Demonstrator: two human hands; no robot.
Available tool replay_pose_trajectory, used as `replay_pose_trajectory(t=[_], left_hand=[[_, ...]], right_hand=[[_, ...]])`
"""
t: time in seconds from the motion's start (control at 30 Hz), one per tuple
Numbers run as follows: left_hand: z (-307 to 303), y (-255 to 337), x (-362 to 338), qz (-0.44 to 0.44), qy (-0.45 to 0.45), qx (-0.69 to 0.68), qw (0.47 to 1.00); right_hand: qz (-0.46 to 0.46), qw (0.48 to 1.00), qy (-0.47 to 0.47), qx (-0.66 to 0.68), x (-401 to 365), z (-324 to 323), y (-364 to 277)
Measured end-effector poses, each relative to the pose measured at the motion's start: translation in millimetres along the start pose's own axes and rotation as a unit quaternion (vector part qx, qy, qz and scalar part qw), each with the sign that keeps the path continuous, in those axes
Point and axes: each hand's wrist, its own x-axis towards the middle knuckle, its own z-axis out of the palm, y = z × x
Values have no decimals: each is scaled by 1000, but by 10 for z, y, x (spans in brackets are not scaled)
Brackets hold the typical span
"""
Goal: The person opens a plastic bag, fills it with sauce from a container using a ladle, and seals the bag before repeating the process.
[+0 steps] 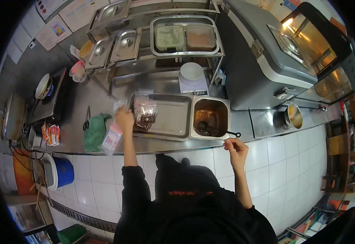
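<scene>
My left hand (125, 118) is over the counter at the left edge of a shallow metal tray (171, 116), next to a clear plastic bag and a stack of printed plastic bags (111, 140); its fingertips are blurred, so its hold is unclear. In the tray's left part lies a clear zip bag with dark brown contents (145, 114). My right hand (236, 149) is raised in front of the counter edge, fingers pinched together, near the black ladle (233, 133) that rests in a square metal container of brown sauce (211, 114). Whatever its fingers may hold is too small to name.
A green cloth (95, 134), scissors (87, 118) and red-white packets (51, 134) lie left. Behind the tray are a scale with a white bowl (191, 73) and a metal shelf (124, 61). A gray box (263, 57) and metal bowl (293, 117) stand right. A lit burner holds a pan (43, 86).
</scene>
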Motion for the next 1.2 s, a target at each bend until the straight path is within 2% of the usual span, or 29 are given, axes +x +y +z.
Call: replay_pose_trajectory(t=[0.07,0.1,0.17,0.2,0.27,0.3,0.37,0.4,0.47,0.6,0.67,0.7,0.77,0.8,0.87,0.9,0.93,0.97,1.03,1.07,1.1,1.13,1.2], left_hand=[[-10,-299,7,-77,-3,132,988],[-6,-441,35,-78,-5,133,988],[-23,-697,108,-152,-159,16,975],[-36,-775,140,-154,-159,18,975],[-39,-900,178,-114,-108,46,986],[-47,-933,169,-115,-107,46,987],[-56,-988,123,-44,-100,136,985],[-56,-993,118,-43,-100,136,985],[-50,-1000,124,-104,-79,65,989],[-64,-1003,238,-153,-51,55,985],[-171,-925,228,-109,30,-22,993],[-190,-918,240,-108,31,-22,993],[-231,-908,266,47,156,-36,986],[-309,-845,283,47,156,-36,986],[-482,-631,287,-65,104,-74,990],[-454,-593,269,-65,104,-74,990],[-420,-548,247,-56,92,-241,965],[-375,-496,208,-45,77,-400,912],[-692,312,-196,-68,-37,-537,840],[-655,516,-406,-53,-85,-586,804],[-701,768,-616,-60,-166,-633,754],[-714,1017,-825,-27,-171,-628,759],[-715,1309,-1147,-32,-227,-653,722]], right_hand=[[11,1000,-11,-2,-21,-16,14],[23,1000,-10,4,-31,-18,20],[36,999,-11,11,-33,0,29],[41,999,-17,13,-30,7,32],[47,999,-24,15,-34,19,28],[53,998,-31,18,-31,34,21],[58,997,-37,22,-22,54,6],[54,997,-42,20,-20,63,0],[50,998,-45,19,-20,71,12],[50,997,-43,28,-35,106,76],[50,997,-43,36,-38,117,91],[51,997,-46,30,-40,121,101],[52,997,-47,25,-45,135,110],[49,997,-49,20,-46,144,112],[46,998,-51,15,-54,169,108],[42,997,-61,3,-58,193,99],[38,997,-70,-9,-61,227,88],[38,997,-70,-8,-63,291,67],[34,992,-115,26,-70,491,7],[34,992,-115,25,-73,614,-25],[85,980,-148,104,-77,741,-58],[134,958,-179,181,-78,806,-79],[150,950,-175,211,-71,827,-96]])
